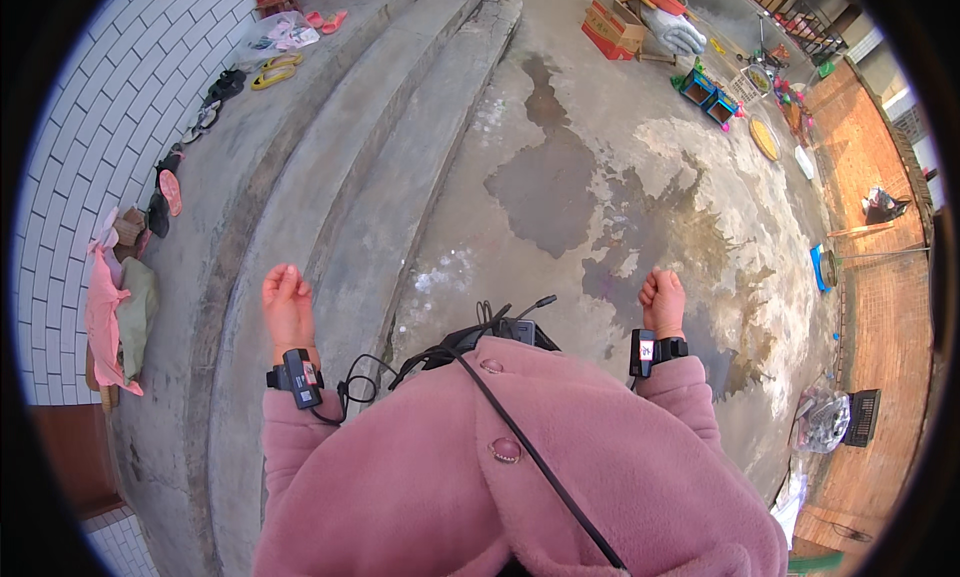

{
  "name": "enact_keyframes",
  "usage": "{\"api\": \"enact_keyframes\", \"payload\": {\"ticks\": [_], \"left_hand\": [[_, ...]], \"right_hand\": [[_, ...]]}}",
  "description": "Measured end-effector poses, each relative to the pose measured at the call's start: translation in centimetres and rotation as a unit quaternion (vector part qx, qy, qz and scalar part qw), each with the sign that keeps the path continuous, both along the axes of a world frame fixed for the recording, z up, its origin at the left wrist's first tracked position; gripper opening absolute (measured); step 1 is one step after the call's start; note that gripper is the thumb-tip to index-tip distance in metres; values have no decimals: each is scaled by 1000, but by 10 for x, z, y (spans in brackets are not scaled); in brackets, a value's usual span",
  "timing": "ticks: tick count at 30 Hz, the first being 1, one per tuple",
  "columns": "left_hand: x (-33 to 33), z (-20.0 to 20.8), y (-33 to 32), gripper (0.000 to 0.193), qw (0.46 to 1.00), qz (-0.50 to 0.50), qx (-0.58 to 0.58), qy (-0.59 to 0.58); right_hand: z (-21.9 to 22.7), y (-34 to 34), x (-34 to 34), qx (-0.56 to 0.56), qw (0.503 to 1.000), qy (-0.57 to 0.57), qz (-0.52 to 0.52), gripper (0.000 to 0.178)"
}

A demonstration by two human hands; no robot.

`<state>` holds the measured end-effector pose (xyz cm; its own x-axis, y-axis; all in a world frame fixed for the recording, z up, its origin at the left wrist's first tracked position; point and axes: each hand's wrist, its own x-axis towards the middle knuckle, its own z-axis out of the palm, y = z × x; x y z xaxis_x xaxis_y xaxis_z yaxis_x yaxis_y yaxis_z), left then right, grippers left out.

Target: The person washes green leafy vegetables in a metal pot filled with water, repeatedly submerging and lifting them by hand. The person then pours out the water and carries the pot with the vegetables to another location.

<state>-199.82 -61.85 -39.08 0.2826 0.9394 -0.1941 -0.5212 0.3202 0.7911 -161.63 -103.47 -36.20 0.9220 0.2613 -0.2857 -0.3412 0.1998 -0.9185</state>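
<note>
Both my hands are held out in front of me over the grey concrete, well apart. Above the steps at the left, my left hand (288,307) has its fingers curled in, with nothing visible in them. My right hand (663,303) is curled into a loose fist over the stained floor (540,192), and no object shows in it. Each wrist wears a black strapped device (300,377). A black cable (525,432) runs down the front of my pink fleecy coat (420,457), and more cords bunch at its upper edge.
Concrete steps (350,137) run along the left. Shoes (170,192), a pink cloth (103,312) and a green cloth (137,317) lie by the white brick wall (90,127). Far right are a cardboard box (612,29), blue crates (708,97) and a round yellow tray (764,139).
</note>
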Motion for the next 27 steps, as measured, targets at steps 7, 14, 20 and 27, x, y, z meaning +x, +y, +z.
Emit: {"api": "enact_keyframes", "payload": {"ticks": [7,14,20,27], "left_hand": [[196,28,121,5,997,-65,44,-16],[368,18,194,14,996,-69,-15,63],[505,40,280,21,997,-57,-32,41],[635,0,396,18,993,-32,20,115]], "right_hand": [[-2,83,138,6,1000,-8,-14,24],[-53,148,321,19,992,74,-105,21],[-36,224,460,-14,995,60,-76,27],[-36,340,625,0,998,36,-51,27]]}}
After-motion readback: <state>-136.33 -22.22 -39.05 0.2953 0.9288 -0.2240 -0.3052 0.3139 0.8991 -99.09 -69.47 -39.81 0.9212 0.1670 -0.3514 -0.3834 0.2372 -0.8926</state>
